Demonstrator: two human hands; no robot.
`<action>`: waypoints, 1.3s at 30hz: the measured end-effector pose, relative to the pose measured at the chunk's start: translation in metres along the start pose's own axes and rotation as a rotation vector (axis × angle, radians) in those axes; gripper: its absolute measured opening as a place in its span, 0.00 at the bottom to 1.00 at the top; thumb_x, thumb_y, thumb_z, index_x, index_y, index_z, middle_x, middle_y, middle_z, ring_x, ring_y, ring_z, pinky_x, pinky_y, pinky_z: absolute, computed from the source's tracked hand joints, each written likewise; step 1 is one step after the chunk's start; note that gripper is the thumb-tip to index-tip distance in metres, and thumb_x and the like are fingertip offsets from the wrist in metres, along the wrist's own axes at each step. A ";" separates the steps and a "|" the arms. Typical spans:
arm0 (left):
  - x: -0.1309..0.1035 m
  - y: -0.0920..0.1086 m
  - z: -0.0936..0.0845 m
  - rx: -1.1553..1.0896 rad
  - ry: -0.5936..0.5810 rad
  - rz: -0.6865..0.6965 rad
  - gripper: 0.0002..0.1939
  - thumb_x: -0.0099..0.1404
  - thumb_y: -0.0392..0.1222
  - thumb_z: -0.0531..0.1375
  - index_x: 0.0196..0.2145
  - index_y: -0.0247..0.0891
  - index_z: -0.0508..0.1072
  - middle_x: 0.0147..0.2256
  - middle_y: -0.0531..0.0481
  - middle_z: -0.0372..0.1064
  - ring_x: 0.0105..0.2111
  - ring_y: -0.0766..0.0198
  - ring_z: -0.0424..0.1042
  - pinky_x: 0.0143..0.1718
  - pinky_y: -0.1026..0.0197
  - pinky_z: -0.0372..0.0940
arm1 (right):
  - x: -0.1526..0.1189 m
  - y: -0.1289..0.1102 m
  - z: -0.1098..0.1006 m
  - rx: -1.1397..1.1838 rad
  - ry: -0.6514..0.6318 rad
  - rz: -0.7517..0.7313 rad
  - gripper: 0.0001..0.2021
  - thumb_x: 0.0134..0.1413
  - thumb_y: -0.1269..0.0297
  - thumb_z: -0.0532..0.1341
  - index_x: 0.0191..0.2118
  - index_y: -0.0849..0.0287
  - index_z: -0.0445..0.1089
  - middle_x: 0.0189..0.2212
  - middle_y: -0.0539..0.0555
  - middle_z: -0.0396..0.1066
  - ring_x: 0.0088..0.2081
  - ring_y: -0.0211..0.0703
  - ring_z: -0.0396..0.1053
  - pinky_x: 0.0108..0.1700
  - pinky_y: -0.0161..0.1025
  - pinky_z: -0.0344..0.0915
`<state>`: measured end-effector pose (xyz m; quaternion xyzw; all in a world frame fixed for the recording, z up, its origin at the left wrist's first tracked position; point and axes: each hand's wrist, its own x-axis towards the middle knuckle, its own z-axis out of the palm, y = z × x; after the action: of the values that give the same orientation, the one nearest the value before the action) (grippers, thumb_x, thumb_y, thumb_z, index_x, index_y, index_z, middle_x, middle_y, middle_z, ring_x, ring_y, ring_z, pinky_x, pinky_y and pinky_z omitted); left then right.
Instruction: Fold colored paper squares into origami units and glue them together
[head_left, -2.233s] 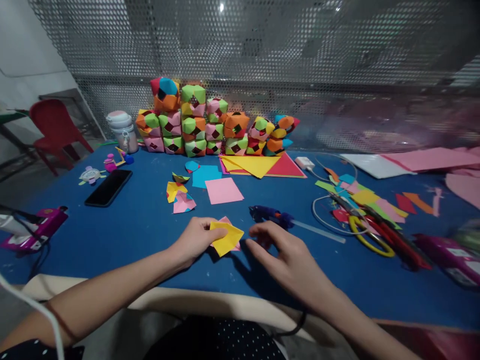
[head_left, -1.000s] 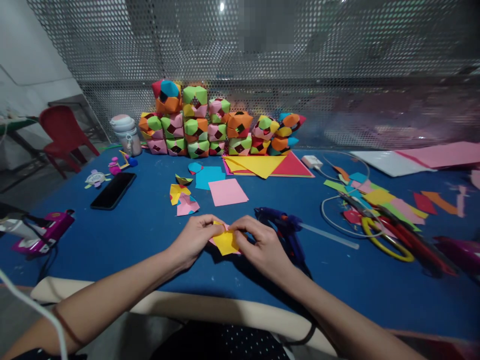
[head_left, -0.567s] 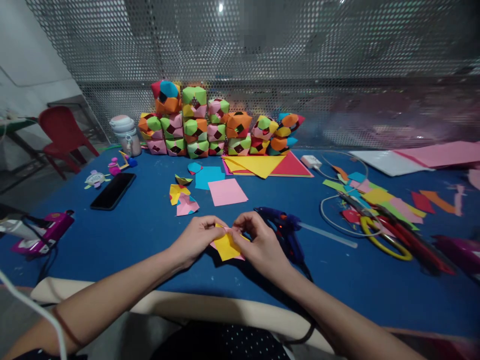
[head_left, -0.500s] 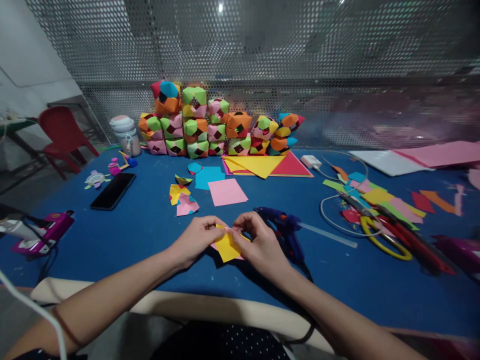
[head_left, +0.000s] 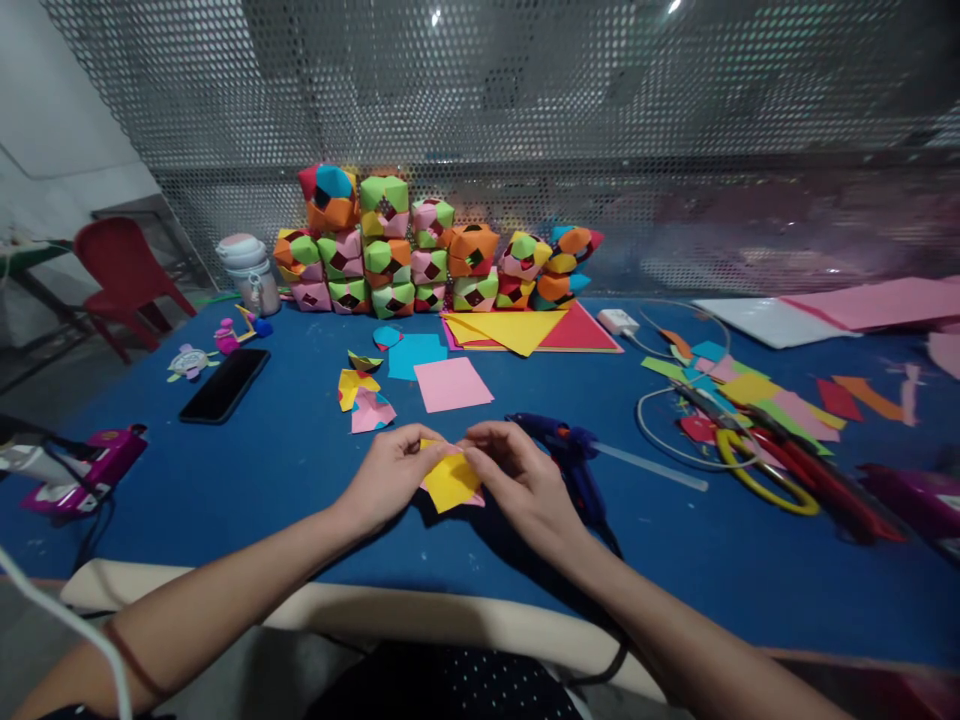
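Note:
Both my hands hold a small yellow and pink paper piece (head_left: 451,484) above the near part of the blue table (head_left: 300,480). My left hand (head_left: 390,468) pinches its upper left edge between thumb and fingers. On the other side, my right hand (head_left: 517,480) is closed on the upper right edge, thumb on the yellow face. Some pink paper shows beneath the yellow. Beyond my hands lie a pink square (head_left: 454,384), a blue sheet (head_left: 412,355) and folded yellow and pink pieces (head_left: 371,410). A dark blue glue gun (head_left: 574,450) lies beside my right hand.
Stacked paper balls (head_left: 388,260) stand at the back, with yellow and red sheets (head_left: 577,330) before them. A phone (head_left: 225,385) and a jar (head_left: 249,275) are at left. At right are paper scraps (head_left: 750,388), a white cable and red-handled tools (head_left: 825,480).
The yellow face of the held piece has tilted and more of it shows between my hands. My right fingers have shifted slightly left along its upper edge.

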<state>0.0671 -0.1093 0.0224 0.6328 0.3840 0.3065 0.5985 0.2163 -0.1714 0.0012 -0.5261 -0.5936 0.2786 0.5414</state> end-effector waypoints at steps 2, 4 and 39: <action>0.000 0.001 0.001 -0.043 0.085 0.009 0.10 0.55 0.44 0.59 0.30 0.33 0.70 0.27 0.51 0.68 0.26 0.67 0.66 0.28 0.65 0.59 | 0.000 0.000 0.000 0.024 -0.002 0.052 0.11 0.56 0.60 0.55 0.44 0.57 0.62 0.38 0.55 0.69 0.37 0.41 0.69 0.37 0.38 0.67; 0.001 0.000 0.001 -0.057 0.159 0.016 0.10 0.55 0.44 0.59 0.30 0.33 0.69 0.26 0.52 0.67 0.24 0.68 0.65 0.26 0.66 0.59 | 0.001 -0.001 0.000 -0.024 -0.006 0.065 0.11 0.55 0.60 0.56 0.42 0.58 0.63 0.35 0.54 0.69 0.34 0.41 0.68 0.36 0.38 0.66; -0.002 -0.004 0.003 0.129 -0.083 -0.050 0.12 0.57 0.44 0.56 0.25 0.32 0.72 0.22 0.54 0.63 0.22 0.69 0.60 0.23 0.67 0.53 | 0.006 0.000 -0.004 -0.241 -0.026 -0.147 0.08 0.56 0.68 0.54 0.30 0.59 0.69 0.26 0.51 0.70 0.29 0.38 0.67 0.31 0.35 0.63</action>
<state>0.0683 -0.1124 0.0180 0.6724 0.3933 0.2398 0.5794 0.2208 -0.1671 0.0038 -0.5389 -0.6667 0.1719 0.4854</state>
